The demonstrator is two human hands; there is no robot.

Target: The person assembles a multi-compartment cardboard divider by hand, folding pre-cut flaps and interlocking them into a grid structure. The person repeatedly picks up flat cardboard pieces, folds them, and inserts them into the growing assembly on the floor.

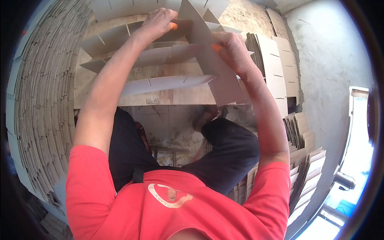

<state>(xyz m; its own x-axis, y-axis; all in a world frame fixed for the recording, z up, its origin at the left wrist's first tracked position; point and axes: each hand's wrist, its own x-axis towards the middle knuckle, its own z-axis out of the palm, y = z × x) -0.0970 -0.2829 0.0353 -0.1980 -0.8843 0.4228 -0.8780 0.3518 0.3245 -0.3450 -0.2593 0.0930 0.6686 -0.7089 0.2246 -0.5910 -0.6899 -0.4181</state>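
Several long slotted cardboard strips stand on edge, roughly side by side, on a wooden table (160, 99) in front of me. A near strip (168, 83), a middle strip (168, 55) and a far strip (108, 42) run left to right. Another cardboard strip (218, 78) crosses their right ends, tilted. My left hand (158, 24) is closed on the far strip near the crossing; its fingertips are partly hidden. My right hand (232, 50) pinches the crossing strip along its right side. Orange coverings show on fingers of both hands.
A tall stack of cardboard (52, 100) fills the left side. Flat slotted pieces (274, 68) lie at the table's right, beside a grey wall (328, 60). More cardboard bundles (306, 176) stand lower right. My legs are below the table's near edge.
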